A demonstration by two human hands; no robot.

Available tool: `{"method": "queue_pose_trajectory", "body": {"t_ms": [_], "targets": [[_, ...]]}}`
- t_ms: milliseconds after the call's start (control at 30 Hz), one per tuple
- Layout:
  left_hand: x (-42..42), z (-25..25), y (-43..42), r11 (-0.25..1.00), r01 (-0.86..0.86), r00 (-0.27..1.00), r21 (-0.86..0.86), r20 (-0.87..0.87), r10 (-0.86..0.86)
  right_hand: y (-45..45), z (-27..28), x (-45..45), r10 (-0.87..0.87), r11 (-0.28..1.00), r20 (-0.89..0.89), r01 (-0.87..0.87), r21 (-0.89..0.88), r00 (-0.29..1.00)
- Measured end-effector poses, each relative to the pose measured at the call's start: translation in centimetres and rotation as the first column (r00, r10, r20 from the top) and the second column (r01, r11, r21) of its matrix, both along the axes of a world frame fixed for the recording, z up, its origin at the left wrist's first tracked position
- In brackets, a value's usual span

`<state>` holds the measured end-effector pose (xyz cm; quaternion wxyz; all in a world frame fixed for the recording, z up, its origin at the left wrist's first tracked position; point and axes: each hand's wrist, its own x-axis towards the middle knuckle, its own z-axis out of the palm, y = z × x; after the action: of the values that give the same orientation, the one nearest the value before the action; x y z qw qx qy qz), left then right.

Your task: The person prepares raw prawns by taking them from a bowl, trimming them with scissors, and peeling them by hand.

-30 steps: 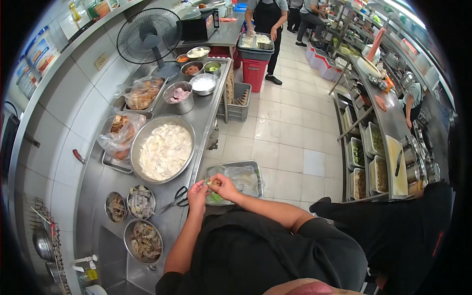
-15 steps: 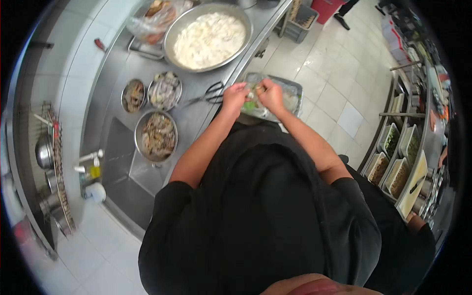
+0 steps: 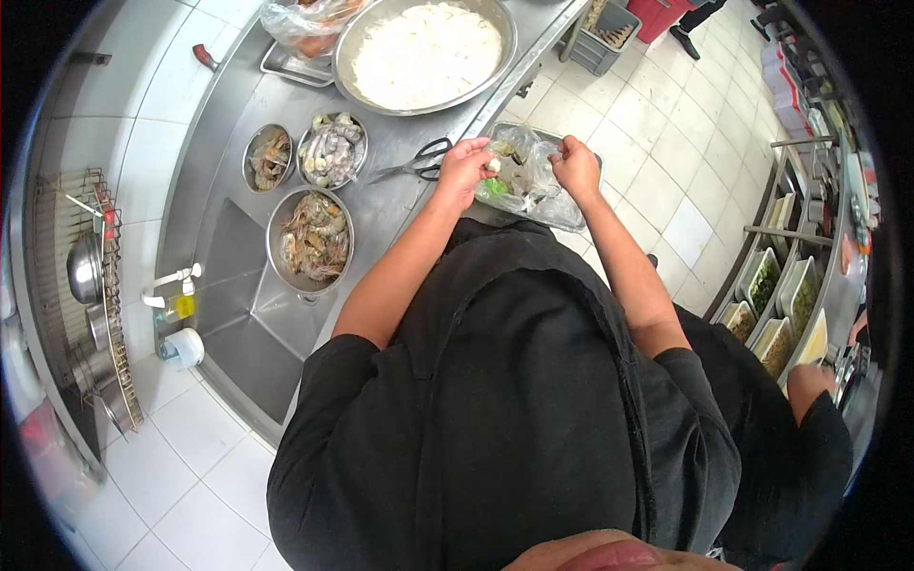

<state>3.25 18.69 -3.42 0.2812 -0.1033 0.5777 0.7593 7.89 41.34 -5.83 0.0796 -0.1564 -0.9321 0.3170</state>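
Note:
My left hand point(image 3: 464, 174) is closed on a small pale piece that looks like a peeled shrimp point(image 3: 493, 165), held at the fingertips. To its right, my right hand point(image 3: 577, 171) hangs over a tray lined with a clear plastic bag point(image 3: 538, 195); its fingers are pinched, and what they hold is hard to see. Scraps and something green lie in the bag. Kitchen scissors point(image 3: 419, 164) rest on the steel counter beside my left hand. Further left stand a bowl of peeled shrimp point(image 3: 331, 152), a larger bowl of unpeeled shrimp point(image 3: 314, 238) and a small bowl of shrimp point(image 3: 269, 159).
A wide basin of white pieces point(image 3: 428, 57) sits at the back of the counter, near a bagged item point(image 3: 309, 24). The sink point(image 3: 228, 305) is on the left. At right, another person's arm point(image 3: 809, 385) reaches by food containers point(image 3: 762, 281).
My hands, close together before, have moved apart, the right one going rightward over the bag. More of the bag now shows between them. The camera view has shifted slightly.

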Motion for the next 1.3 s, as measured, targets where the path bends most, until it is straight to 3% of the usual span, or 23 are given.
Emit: {"method": "queue_pose_trajectory", "body": {"t_ms": [67, 167, 267, 500, 1000, 1200, 1233, 1300], "targets": [[-0.1, 0.1, 0.0, 1.0, 0.02, 1.0, 0.004, -0.002, -0.02, 0.0, 0.2, -0.6, 0.058, 0.988, 0.014, -0.055, -0.146, 0.998], [-0.1, 0.0, -0.2, 0.996, 0.08, 0.997, 0.041, 0.001, -0.08, -2.9, 3.4, -0.5, 0.252, 0.927, -0.327, -0.325, -0.189, 0.911], [-0.1, -0.1, 0.1, 0.992, 0.114, 0.993, 0.055, 0.001, -0.114, -4.5, 4.7, -0.6, 0.385, 0.916, -0.291, -0.402, 0.003, 0.876], [0.2, 0.4, -0.3, 0.992, 0.112, 0.993, 0.049, 0.037, -0.114, -5.9, 4.0, -0.3, 0.41, 0.912, -0.326, -0.385, 0.141, 0.852], [0.1, -1.1, -1.0, 0.992, 0.124, 0.99, 0.007, 0.071, -0.125, -6.9, 1.9, -0.7, 0.396, 0.918, -0.357, -0.362, 0.162, 0.846], [0.5, -0.9, -0.6, 0.984, 0.168, 0.985, -0.063, 0.042, -0.165, -6.1, 1.2, -0.5, 0.214, 0.951, -0.24, -0.259, -0.171, 0.947], [0.6, -0.6, -0.5, 0.981, 0.177, 0.984, -0.076, 0.028, -0.175, -6.0, 0.2, -0.5, 0.101, 0.927, -0.139, -0.143, -0.347, 0.985], [0.8, 0.1, -0.1, 0.975, 0.183, 0.982, -0.124, -0.015, -0.187, -5.4, -0.6, -0.9, 0.0, 0.891, -0.089, -0.04, -0.453, 0.996]]}}
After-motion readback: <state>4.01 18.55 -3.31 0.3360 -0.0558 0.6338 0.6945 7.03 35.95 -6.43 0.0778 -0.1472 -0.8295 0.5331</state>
